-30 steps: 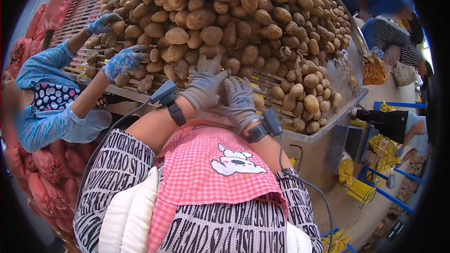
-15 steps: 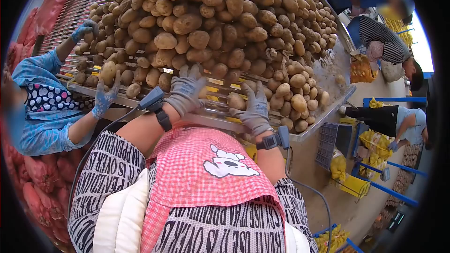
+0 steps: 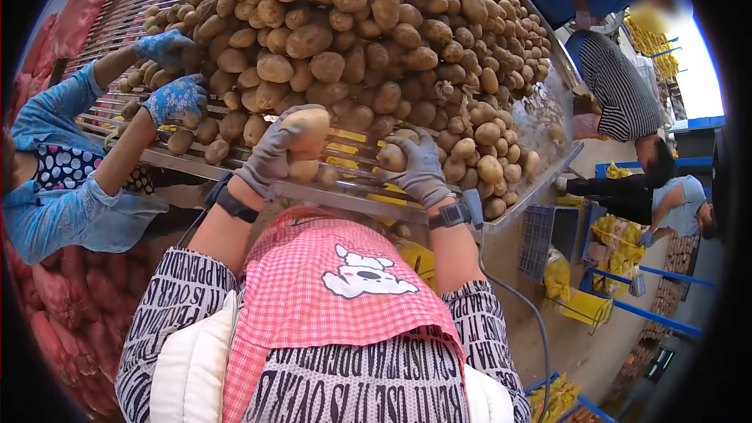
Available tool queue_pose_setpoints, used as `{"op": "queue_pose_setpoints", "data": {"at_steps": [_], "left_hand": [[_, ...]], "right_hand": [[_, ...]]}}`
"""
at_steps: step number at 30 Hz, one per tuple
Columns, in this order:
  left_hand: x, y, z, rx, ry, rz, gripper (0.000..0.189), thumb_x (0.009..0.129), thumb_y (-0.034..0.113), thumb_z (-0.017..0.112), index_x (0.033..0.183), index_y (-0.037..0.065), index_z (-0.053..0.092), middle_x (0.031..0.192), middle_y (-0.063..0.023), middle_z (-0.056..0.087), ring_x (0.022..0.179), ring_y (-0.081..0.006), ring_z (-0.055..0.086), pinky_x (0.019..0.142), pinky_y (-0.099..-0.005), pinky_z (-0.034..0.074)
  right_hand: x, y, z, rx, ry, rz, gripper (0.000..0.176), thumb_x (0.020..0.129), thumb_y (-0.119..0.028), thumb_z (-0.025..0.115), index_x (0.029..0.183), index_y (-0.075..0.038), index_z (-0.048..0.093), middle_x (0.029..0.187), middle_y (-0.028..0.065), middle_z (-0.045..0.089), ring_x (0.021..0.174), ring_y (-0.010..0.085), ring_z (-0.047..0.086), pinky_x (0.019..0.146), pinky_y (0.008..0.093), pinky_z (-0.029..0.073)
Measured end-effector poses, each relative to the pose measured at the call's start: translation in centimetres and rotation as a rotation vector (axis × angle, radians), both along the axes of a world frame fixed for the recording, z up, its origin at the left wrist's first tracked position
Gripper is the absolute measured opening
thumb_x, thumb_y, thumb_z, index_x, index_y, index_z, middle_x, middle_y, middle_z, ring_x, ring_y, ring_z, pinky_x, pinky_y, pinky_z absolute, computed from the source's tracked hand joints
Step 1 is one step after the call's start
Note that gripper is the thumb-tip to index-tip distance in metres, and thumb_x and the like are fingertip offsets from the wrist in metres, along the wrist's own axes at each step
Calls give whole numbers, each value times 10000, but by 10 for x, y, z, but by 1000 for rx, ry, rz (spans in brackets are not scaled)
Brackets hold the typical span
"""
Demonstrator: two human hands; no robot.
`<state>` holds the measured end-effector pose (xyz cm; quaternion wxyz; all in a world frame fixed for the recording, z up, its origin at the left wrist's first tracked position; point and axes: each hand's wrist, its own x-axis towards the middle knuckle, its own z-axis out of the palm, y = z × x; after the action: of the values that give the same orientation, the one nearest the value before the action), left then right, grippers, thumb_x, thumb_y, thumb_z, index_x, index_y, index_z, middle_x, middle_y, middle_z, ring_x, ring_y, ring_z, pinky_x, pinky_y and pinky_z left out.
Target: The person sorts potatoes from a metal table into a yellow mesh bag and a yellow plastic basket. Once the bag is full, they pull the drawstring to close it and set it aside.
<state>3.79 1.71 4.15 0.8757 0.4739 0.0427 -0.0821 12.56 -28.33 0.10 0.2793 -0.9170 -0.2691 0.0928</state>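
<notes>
In a grey glove, my left hand [image 3: 270, 153] is closed around a large potato [image 3: 310, 130], lifted at the near edge of the slatted metal table [image 3: 356, 199]. Just below it, smaller potatoes [image 3: 304, 170] lie by the rim. My right hand [image 3: 424, 168], gloved the same way, curls its fingers over a potato [image 3: 392, 158] on the slats. Between my hands the bars show, with yellow beneath. Beyond them rises a big heap of potatoes [image 3: 352, 55].
At left, a co-worker's blue-gloved hands [image 3: 174, 99] handle potatoes on the same table. Red mesh sacks [image 3: 66, 290] are piled below them. Other people stand at right, near a grey plastic crate [image 3: 540, 243] and yellow mesh bags [image 3: 615, 239]. A cable [image 3: 521, 305] hangs from my right wrist.
My left hand has moved slightly left and now grips a large potato. My right fingers have curled in over a potato. The co-worker's hands have shifted onto potatoes closer to the heap.
</notes>
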Motion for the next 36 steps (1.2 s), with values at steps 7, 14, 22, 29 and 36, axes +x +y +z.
{"op": "queue_pose_setpoints", "data": {"at_steps": [7, 14, 22, 29, 36], "left_hand": [[-20, -23, 13, -434, 240, -83, 864, 783, 589, 742, 1404, 63, 451, 1353, -159, 526, 1220, -364, 549, 1042, -534, 467], [14, -128, 15, -436, 428, -513, 938, 764, 658, 712, 1457, 97, 423, 1405, -170, 510, 1259, -358, 530, 1052, -562, 430], [9, -269, -2, -530, 529, -1200, 792, 832, 589, 684, 1378, 48, 497, 1302, -124, 575, 1172, -269, 572, 1081, -442, 414], [-43, -390, -56, -358, 977, -1207, 610, 907, 546, 607, 1303, 87, 542, 1290, -132, 557, 1178, -314, 549, 1036, -477, 439], [-45, -392, -76, 392, -167, -1709, 385, 961, 284, 585, 1328, 168, 564, 1389, -94, 496, 1267, -261, 495, 1013, -410, 460]], "right_hand": [[-71, -45, 62, 261, -297, -169, 654, 561, -370, 903, 1177, -269, 708, 1503, 262, 315, 1342, 417, 379, 1115, 466, 338], [-159, -105, 54, 379, -248, -504, 718, 569, -388, 920, 1224, -241, 664, 1533, 267, 274, 1367, 433, 375, 1108, 481, 360], [-265, -146, 38, 659, -163, -966, 740, 631, -331, 919, 1272, -148, 599, 1525, 208, 313, 1335, 339, 440, 1090, 435, 403], [-342, -163, -45, 1526, 141, -1474, 480, 873, -271, 749, 1272, -101, 544, 1292, 65, 559, 1155, 223, 583, 1000, 354, 511], [-363, -181, -50, 2110, 229, -1680, 362, 934, -355, 682, 1190, -120, 579, 1170, 54, 638, 1031, 208, 656, 810, 332, 602]]}}
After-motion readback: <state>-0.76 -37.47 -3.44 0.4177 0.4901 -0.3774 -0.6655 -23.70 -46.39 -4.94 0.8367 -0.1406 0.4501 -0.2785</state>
